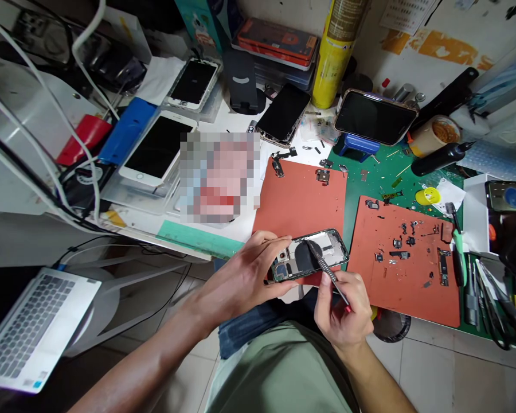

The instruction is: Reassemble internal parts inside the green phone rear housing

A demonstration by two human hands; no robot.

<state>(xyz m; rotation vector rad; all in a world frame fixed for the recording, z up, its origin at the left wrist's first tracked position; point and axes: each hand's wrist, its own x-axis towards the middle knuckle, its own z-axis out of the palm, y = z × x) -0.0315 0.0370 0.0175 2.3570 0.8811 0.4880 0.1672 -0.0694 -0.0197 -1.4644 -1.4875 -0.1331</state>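
My left hand grips the left end of an opened phone housing, fingers along its far edge and thumb along the near one. Inside the housing lies a round black coil pad. Pinched in my right hand is a slim metal hand tool, perhaps a scalpel or pry tool, with a red part near its rear end. Its tip reaches the upper edge of the black pad. Beneath the phone is the near edge of a red-brown mat.
A second red-brown mat carries several small phone parts. Tweezers and other tools lie far right. Several phones stand or lie behind, one on a blue stand. A yellow spray can stands at the back; a laptop sits lower left.
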